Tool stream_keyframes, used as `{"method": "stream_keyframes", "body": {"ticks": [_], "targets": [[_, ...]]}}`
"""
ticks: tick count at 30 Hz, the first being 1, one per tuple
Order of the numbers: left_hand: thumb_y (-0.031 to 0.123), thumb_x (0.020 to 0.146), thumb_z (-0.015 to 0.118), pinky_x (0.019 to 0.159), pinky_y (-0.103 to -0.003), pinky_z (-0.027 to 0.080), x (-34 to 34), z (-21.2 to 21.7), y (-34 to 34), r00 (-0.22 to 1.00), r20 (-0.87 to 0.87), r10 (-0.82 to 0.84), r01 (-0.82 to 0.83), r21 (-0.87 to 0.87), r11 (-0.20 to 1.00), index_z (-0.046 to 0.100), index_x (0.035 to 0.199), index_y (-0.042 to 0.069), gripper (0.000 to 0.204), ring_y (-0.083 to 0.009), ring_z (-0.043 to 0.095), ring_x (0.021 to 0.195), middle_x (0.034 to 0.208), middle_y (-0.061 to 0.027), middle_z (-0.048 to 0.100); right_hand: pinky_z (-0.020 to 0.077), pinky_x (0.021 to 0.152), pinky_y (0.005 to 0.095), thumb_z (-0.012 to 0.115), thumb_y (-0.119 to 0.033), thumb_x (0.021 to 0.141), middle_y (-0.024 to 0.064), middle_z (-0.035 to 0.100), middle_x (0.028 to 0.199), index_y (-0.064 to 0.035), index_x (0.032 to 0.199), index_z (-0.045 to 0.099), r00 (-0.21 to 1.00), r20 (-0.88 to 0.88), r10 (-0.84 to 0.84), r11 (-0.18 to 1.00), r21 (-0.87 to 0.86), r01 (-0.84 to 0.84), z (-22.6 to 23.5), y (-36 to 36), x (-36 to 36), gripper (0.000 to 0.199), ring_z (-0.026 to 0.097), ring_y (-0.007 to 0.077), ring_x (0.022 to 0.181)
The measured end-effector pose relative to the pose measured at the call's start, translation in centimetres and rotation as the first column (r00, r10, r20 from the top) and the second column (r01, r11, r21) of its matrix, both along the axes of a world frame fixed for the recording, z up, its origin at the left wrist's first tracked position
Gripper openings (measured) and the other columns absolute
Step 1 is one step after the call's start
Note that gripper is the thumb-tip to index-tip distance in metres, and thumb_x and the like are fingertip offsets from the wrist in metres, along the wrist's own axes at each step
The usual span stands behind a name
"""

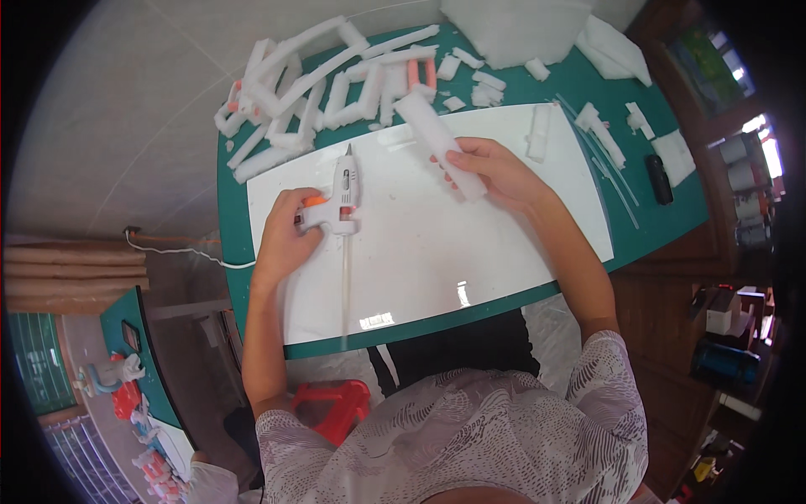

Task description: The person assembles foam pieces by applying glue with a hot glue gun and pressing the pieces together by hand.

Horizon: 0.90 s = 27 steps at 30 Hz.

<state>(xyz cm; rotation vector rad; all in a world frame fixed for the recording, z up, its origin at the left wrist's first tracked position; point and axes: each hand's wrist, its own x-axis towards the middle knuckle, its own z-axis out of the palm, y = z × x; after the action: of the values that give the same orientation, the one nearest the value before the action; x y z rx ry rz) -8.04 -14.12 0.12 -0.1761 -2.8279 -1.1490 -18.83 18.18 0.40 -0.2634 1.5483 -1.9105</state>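
My left hand (284,235) grips the handle of a white glue gun (341,195) with an orange trigger. Its nozzle points away from me, and a clear glue stick (345,281) sticks out of its back toward me. My right hand (494,168) holds a long white foam bar (435,134), which angles up and to the left. Both hands are over a white board (437,244) that lies on a green cutting mat (239,277).
Several white foam strips and joined foam frames (311,80) are piled at the mat's far left. A big foam block (516,29) stands at the back. Foam scraps (600,130) and a black utility knife (659,178) lie to the right. A red stool (340,407) is below the table.
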Motion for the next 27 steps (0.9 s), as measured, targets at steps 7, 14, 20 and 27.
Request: {"method": "stream_keyframes", "body": {"ticks": [7,14,20,27], "targets": [[-0.005,0.074,0.058,0.089,-0.034,0.048,0.8,1.2,-0.1,0.995,-0.086,-0.055,0.040,-0.159,0.986,0.058,0.116,0.004,0.043,-0.0294,0.058,0.105,0.117,-0.0139,0.056,0.0481,0.094,0.0320,0.064,-0.018,0.093,0.0104,0.059,0.118,0.0021,0.132,0.049,1.000,0.030,0.009,0.997,-0.072,-0.007,-0.5,-0.5,0.0,0.047,0.059,0.0176,0.107],[0.006,0.091,0.059,0.081,-0.030,0.050,1.0,3.6,6.2,0.999,0.006,-0.052,0.049,0.266,0.963,0.058,0.115,0.001,0.024,-0.0200,0.064,0.092,0.105,-0.0097,0.065,0.0505,0.093,0.0329,0.068,-0.020,0.091,0.0089,0.061,0.114,-0.0012,0.125,0.054,0.995,0.076,0.058,0.981,-0.192,-0.042,-0.4,-0.4,0.2,0.042,0.061,0.0181,0.104],[0.015,0.093,0.062,0.073,-0.027,0.050,-1.7,3.2,10.3,0.973,0.200,-0.117,-0.015,0.557,0.830,0.053,0.122,0.003,0.032,-0.0124,0.063,0.083,0.101,-0.0074,0.066,0.0516,0.088,0.0310,0.071,-0.022,0.089,0.0075,0.063,0.107,-0.0031,0.122,0.056,0.997,-0.028,0.071,0.986,-0.149,-0.074,0.0,-1.1,0.5,0.041,0.062,0.0163,0.098],[0.021,0.085,0.072,0.069,-0.028,0.051,-1.8,3.0,13.2,0.999,-0.012,-0.036,0.037,0.099,0.994,0.053,0.123,0.002,0.047,-0.0163,0.064,0.078,0.097,-0.0108,0.066,0.0526,0.074,0.0273,0.078,-0.027,0.082,0.0099,0.064,0.106,-0.0012,0.122,0.056,0.970,-0.242,0.028,0.999,0.030,-0.022,-0.3,-1.2,1.4,0.052,0.063,0.0157,0.093]]}}
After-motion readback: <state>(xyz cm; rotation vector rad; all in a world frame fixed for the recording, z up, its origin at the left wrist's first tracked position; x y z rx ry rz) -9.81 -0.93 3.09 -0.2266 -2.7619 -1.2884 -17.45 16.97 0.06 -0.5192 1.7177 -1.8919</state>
